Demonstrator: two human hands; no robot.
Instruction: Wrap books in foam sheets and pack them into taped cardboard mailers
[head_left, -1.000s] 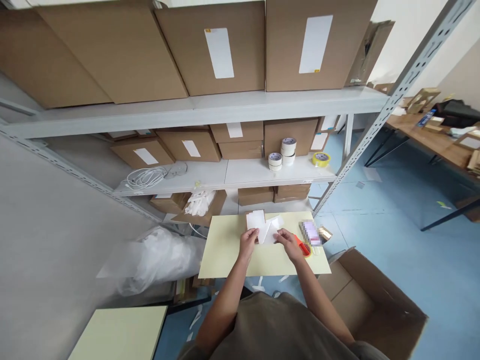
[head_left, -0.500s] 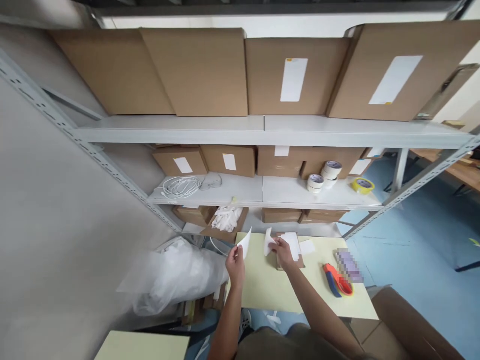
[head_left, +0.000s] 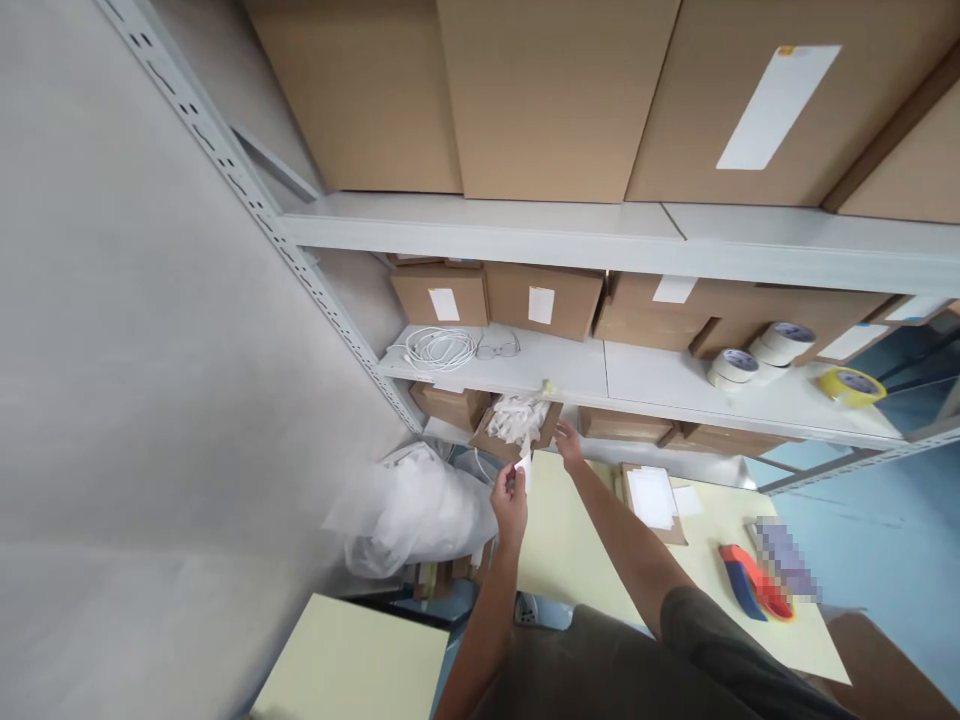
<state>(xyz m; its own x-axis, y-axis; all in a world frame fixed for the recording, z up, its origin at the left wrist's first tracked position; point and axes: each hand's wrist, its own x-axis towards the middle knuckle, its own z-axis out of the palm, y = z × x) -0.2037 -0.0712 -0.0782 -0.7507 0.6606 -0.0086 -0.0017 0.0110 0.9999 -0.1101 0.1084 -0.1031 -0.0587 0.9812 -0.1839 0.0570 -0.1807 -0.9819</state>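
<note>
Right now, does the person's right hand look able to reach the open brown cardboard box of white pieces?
Probably yes: the right hand is beside the box, on its right, and nothing visible stands between them. The left hand, pinching a white paper piece, leaves that side free.

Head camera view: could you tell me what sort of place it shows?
Probably a storage or packing room: large brown cardboard boxes and round white tape rolls sit on grey metal shelving.

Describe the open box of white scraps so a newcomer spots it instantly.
Find the grey shelving behind the yellow table. Low on it, just left of the right hand, sits an open carton. Unlike neighbouring boxes, it shows heaped white scraps.
</note>
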